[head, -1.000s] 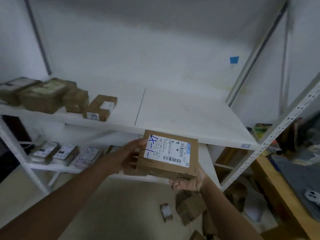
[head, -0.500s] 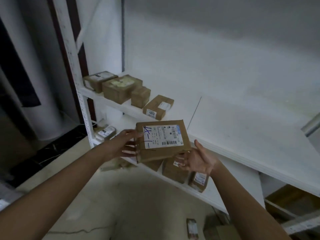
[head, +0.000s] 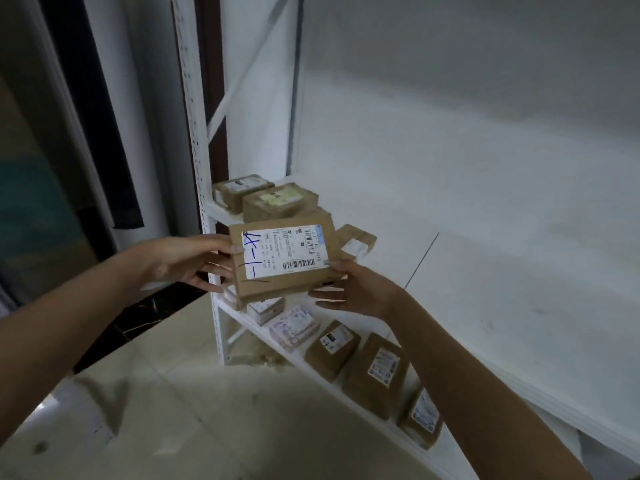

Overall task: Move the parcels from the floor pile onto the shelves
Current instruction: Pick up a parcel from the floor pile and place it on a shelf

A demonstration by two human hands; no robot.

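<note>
Item: labelled cardboard parcel (head: 284, 261), held in the air before the upper shelf (head: 485, 306).
Left hand (head: 183, 261) and right hand (head: 356, 292) pinch opposite edges, thumbs above, fingers (head: 211, 266) beneath. Stiff, flat, probably light; an edge hold suits it. Beyond the fingers: shelved parcels (head: 277, 202). Below: lower shelf (head: 242, 318).

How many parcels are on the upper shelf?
3 visible on the upper shelf: far-left parcel, yellow-labelled parcel, small parcel right of the held parcel, which may hide more.
</note>
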